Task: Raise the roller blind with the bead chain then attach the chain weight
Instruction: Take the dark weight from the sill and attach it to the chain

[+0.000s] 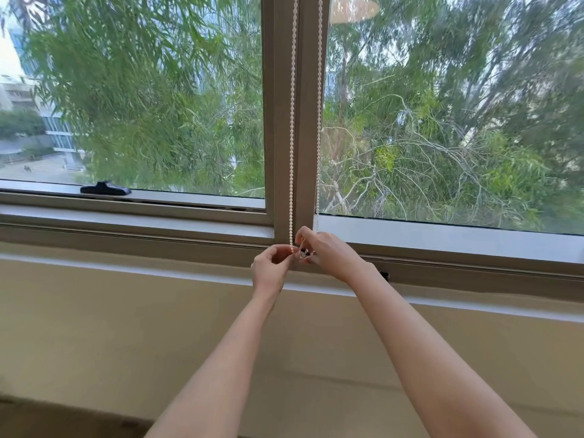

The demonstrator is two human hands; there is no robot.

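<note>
- Head view: the bead chain (pixel 292 121) hangs down the window mullion (pixel 282 153); its bottom loop sits between both hands, just above the sill (pixel 136 221).
- Left hand (pixel 272 267) keeps a closed grip, pinching the chain's lower end.
- Right hand (pixel 328 251) pinches a small dark part (pixel 304 253), probably the chain weight.
- Risk: the weight is tiny and mostly hidden, so it may slip and drop, or clip on crooked.

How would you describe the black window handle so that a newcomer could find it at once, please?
Start at the vertical window post where the bead chain hangs, then look left along the bottom rail of the left pane. The black handle lies flat there, the only dark shape on that pale rail.
</note>
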